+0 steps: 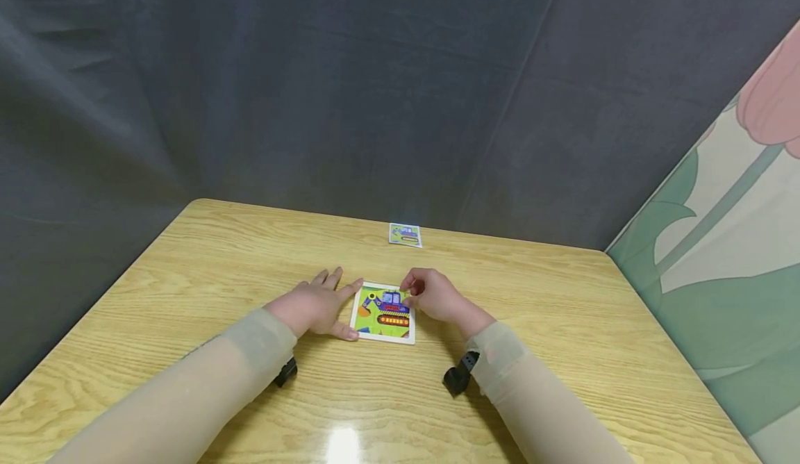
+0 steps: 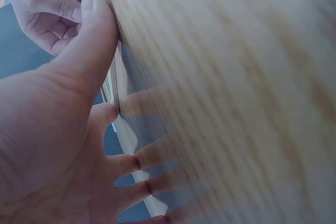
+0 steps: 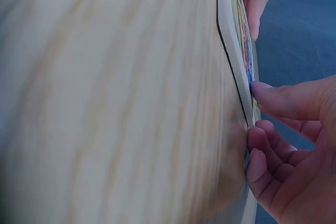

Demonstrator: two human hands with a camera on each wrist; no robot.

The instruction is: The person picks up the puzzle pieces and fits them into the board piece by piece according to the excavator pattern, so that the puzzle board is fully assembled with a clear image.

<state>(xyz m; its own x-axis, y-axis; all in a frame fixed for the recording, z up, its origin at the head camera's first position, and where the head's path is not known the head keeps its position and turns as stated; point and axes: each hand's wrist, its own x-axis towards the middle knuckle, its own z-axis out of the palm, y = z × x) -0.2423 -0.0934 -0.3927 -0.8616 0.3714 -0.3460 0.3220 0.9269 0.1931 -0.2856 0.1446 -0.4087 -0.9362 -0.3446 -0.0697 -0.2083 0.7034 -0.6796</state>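
Note:
A square puzzle board (image 1: 381, 321) with a white border lies on the table, its picture showing a blue and orange excavator on green. Fingers spread, my left hand (image 1: 319, 305) rests at the board's left side, its thumb and index fingertip touching that edge. At the right side, the curled fingers of my right hand (image 1: 435, 296) hold the board's edge area. In the right wrist view the right thumb (image 3: 289, 100) presses on the picture face, while the other fingers (image 3: 265, 150) bend against the side. Whether a separate piece is pinched there is hidden.
A small card (image 1: 405, 235) with a similar excavator picture lies near the back edge of the wooden table (image 1: 550, 353). Dark cloth (image 1: 350, 89) hangs behind, and a floral curtain (image 1: 737, 242) stands at the right. Each wrist carries a small black camera (image 1: 459, 377).

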